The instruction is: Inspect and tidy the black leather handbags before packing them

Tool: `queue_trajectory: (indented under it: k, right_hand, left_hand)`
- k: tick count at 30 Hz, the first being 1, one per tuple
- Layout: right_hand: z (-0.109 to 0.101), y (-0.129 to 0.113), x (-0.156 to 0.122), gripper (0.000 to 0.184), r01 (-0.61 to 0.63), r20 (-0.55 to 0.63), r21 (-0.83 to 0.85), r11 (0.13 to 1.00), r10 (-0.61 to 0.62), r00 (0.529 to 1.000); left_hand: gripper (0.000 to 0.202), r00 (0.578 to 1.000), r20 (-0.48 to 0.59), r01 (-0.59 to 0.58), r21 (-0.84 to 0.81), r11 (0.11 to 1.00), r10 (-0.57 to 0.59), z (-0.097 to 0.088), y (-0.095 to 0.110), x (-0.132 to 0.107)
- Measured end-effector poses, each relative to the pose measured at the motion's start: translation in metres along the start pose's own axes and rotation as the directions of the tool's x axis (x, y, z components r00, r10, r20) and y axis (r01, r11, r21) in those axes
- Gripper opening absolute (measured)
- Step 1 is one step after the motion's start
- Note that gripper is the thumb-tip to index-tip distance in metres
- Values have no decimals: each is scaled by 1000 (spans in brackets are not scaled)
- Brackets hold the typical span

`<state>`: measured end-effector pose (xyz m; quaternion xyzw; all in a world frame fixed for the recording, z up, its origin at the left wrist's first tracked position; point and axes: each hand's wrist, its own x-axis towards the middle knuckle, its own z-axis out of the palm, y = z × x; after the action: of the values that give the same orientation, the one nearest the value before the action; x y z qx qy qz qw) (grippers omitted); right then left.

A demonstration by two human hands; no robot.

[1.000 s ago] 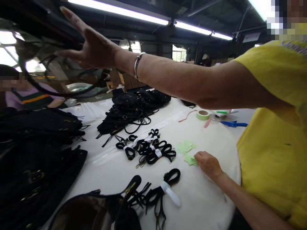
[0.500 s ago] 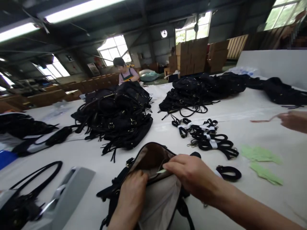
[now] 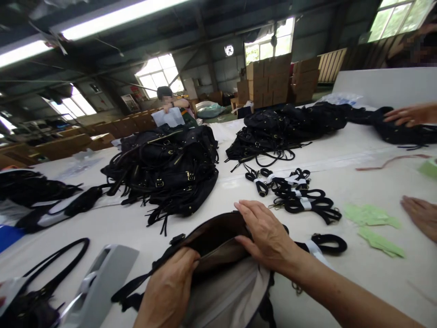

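Note:
A black handbag with a light lining (image 3: 218, 278) lies open on the white table (image 3: 341, 282) just in front of me. My left hand (image 3: 169, 291) grips the near left rim of its mouth, fingers curled over the edge. My right hand (image 3: 268, 237) rests on the far right rim, fingers laid over the opening and pressing it. A black strap with a white wrap (image 3: 324, 243) sticks out to the right of the bag.
A heap of black bags (image 3: 167, 168) lies ahead, another pile (image 3: 273, 130) behind it. Bundled black straps (image 3: 293, 191) and green paper slips (image 3: 372, 218) lie right. A co-worker's hands (image 3: 419, 214) reach in at right. A grey tape dispenser (image 3: 102, 278) sits at left.
A second ago the view faced a co-worker in yellow reaching across. Since half a second ago my right hand has left the lining and lies over the bag's rim; the bag mouth is flatter.

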<state>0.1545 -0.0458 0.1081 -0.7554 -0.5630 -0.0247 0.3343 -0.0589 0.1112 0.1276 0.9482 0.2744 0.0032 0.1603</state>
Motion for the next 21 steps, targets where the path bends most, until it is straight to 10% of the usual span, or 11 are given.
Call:
queue_trajectory:
  k: [4, 7, 10, 14, 21]
  right_hand:
    - [-5, 4, 3, 17, -246, 384, 9, 969, 224, 896]
    - [-4, 0, 7, 11, -293, 403, 57, 955, 246, 881]
    - [0, -9, 8, 10, -344, 357, 140, 928, 277, 892]
    - [3, -18, 1, 10, -327, 359, 278, 903, 218, 907]
    - [8, -19, -14, 8, -325, 380, 404, 855, 166, 910]
  left_hand:
    - [28, 996, -72, 62, 162, 985, -50, 3, -5, 1]
    - [26, 985, -174, 27, 230, 973, 14, 7, 13, -2]
    - [26, 995, 24, -101, 147, 984, 99, 9, 45, -6]
    - [25, 963, 228, 112, 151, 982, -145, 10, 68, 2]
    - [24, 983, 182, 97, -601, 793, 17, 39, 60, 13]
